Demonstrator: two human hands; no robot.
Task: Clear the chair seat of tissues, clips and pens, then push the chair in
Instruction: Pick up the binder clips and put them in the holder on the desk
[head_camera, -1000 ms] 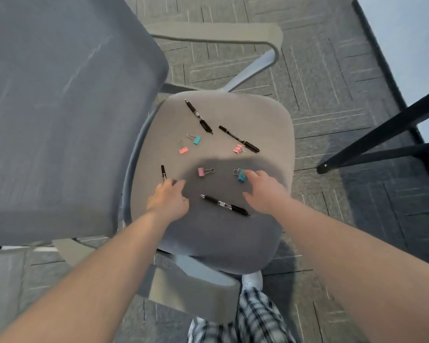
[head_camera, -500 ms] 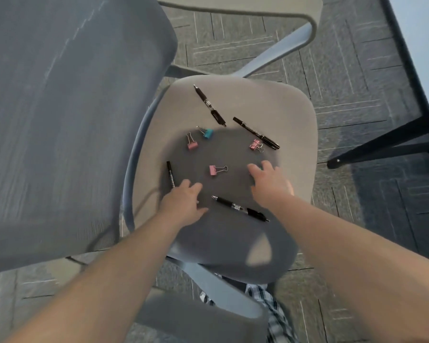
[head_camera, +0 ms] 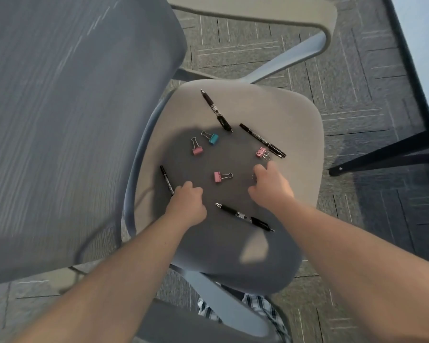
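The grey chair seat [head_camera: 270, 107] holds several black pens and binder clips. My left hand [head_camera: 186, 205] has curled fingers on the lower end of a thin black pen [head_camera: 167, 179] at the seat's left side. My right hand [head_camera: 270, 188] is curled over a teal clip, of which only a wire loop [head_camera: 253, 176] shows at the hand's left edge. A pink clip [head_camera: 220, 176] lies between my hands. A black pen [head_camera: 244, 216] lies just in front of them. Farther back lie a pink clip [head_camera: 197, 147], a teal clip [head_camera: 212, 138], another pink clip [head_camera: 262, 153] and two pens [head_camera: 216, 110] [head_camera: 261, 140].
The chair's tall grey backrest [head_camera: 60, 120] fills the left. One armrest [head_camera: 258, 13] arches beyond the seat and another [head_camera: 196, 320] lies near me. A black table leg [head_camera: 386, 155] slants in at the right over grey carpet. My plaid trouser leg [head_camera: 260, 305] shows below the seat.
My right hand has moved forward over the teal clip that lay at its fingertips and curled on it. My left hand has stayed at the thin pen's end. The view has shifted closer.
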